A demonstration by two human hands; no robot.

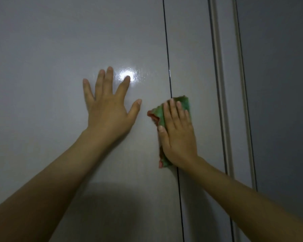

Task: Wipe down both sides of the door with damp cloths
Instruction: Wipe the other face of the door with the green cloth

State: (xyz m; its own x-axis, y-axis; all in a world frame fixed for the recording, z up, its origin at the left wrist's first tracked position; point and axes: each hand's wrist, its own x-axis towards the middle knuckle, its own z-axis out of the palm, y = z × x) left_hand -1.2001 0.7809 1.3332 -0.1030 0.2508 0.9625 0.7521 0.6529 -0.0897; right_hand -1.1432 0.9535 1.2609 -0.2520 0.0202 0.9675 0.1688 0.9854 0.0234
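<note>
Two hands meet a glossy grey door [59, 84]. Left hand [108, 110] rests spread and empty; right hand [177, 135] presses a soft green cloth [183, 102] flat across the door's dark seam [166, 49]. Limp and light, it likely wipes best under a flat palm.

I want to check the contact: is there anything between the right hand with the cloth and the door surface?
Nothing visible. The right hand presses the green cloth flat on the door, across its dark vertical seam. The left hand rests bare on the door beside it.
</note>
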